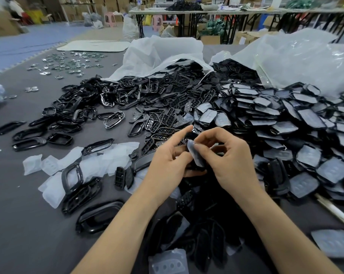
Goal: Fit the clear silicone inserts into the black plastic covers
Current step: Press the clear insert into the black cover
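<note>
Clear loose inserts [54, 165] on table [19, 224], far left. Left bag [157, 54] spills bare covers [179, 89]. Centre: left hand [167, 163] grips a cover [195, 170], index finger out. Right hand [233, 157] pinches an insert [194, 154] against it. Right bag [297, 54] spills fitted covers [285, 119].

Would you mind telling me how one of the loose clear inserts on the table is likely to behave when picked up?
Probably floppy: the loose inserts lie rumpled and overlapping, and the insert that the right hand pinches against the cover in the left hand looks curved. Likely very light, since they look thin and see-through. Unlikely to roll, being sheet-like.
</note>
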